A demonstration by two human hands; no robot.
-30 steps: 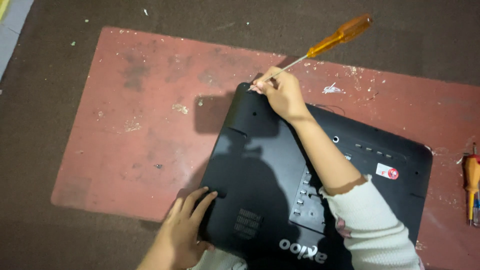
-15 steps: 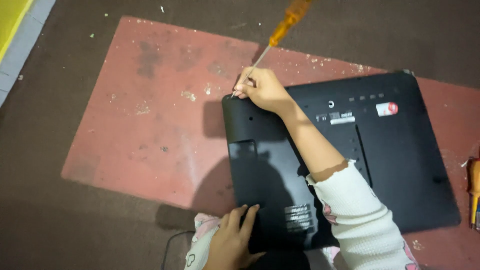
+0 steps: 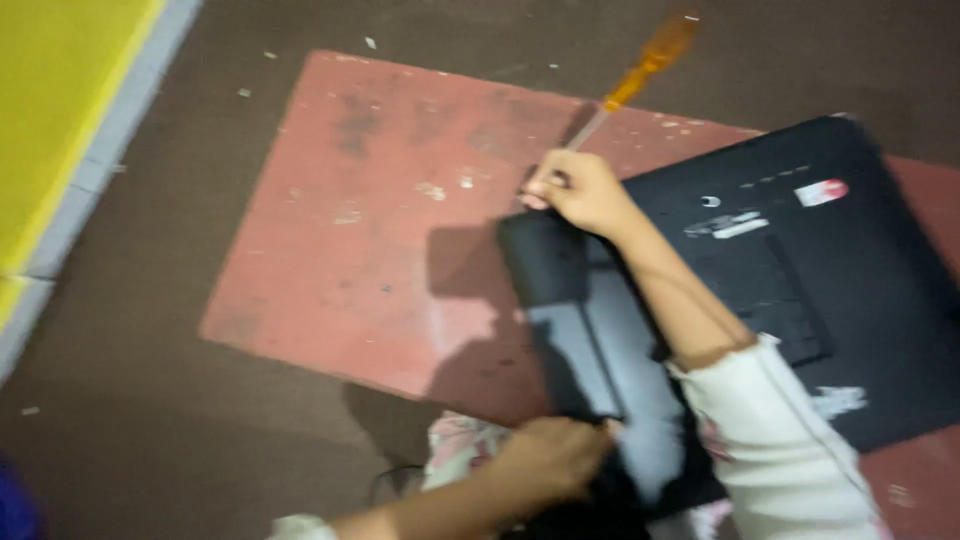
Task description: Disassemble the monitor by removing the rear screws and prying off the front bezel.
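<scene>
Right hand (image 3: 578,188) fist-grips orange-handled screwdriver (image 3: 640,70) at black monitor back (image 3: 800,290) far-left corner; left hand (image 3: 548,455) clamps near edge. Monitor has swung rightward; screwdriver steeper.

The monitor (image 3: 800,290) back is matt black plastic. The screwdriver (image 3: 640,70) has a clear orange plastic handle and metal shaft. The red mat (image 3: 400,230) looks scuffed, dull.

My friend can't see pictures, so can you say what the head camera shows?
The person's right hand holds an orange-handled screwdriver at the far corner of a black flat device lying back-up on a red mat. Their left hand grips the device's near edge. The picture is blurred.
</scene>
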